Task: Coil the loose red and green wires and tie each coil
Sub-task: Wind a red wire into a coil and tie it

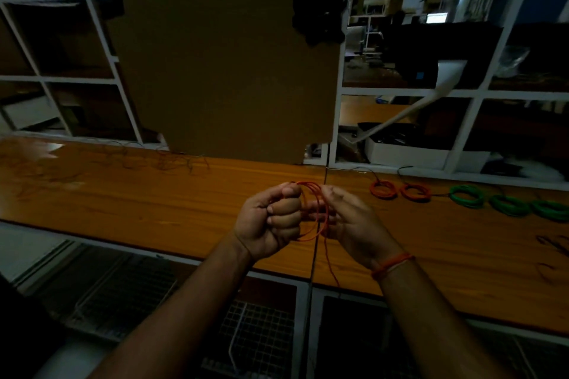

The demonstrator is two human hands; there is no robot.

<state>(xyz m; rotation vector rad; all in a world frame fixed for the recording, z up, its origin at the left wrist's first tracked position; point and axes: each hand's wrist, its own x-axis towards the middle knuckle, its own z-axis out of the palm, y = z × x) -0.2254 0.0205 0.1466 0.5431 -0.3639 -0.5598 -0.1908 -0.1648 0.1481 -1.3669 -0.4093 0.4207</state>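
A red wire coil hangs in several loops between my two hands, above the wooden bench. My left hand is a fist with its fingers curled round the loops' left side. My right hand has its fingers through the loops on the right, and a loose red tail drops from it past the bench's front edge. Two tied red coils and three tied green coils lie in a row at the right.
A tangle of loose thin wires lies on the bench at the back left. A big cardboard sheet leans on white shelving behind the bench. More dark wires lie at the far right edge. Wire mesh racks sit below.
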